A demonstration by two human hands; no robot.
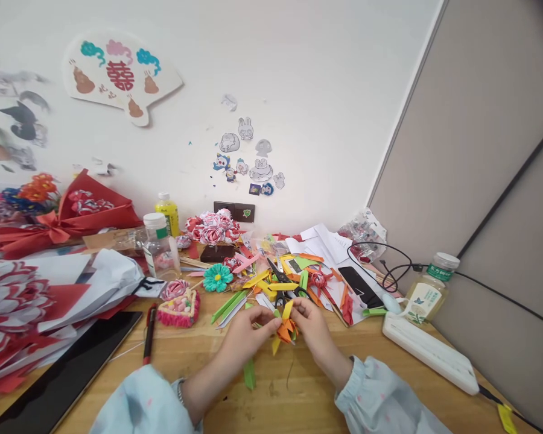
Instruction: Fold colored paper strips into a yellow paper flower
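Pinching orange paper flower (286,330), left hand (244,335), right hand (314,325) (over table (199,355))

Your wooden counter (199,367) carries a black tablet (67,374) and a red pen (149,334) on the left. Scissors (280,282), a teal paper flower (218,277) and coloured paper strips (228,304) lie mid-counter, with a white power strip (429,352) on the right.

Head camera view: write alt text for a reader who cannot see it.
A left hand and right hand pinch an orange and yellow folded paper piece over a wooden table. Behind it lie scissors among coloured paper strips, with a power strip and a bottle at the right.
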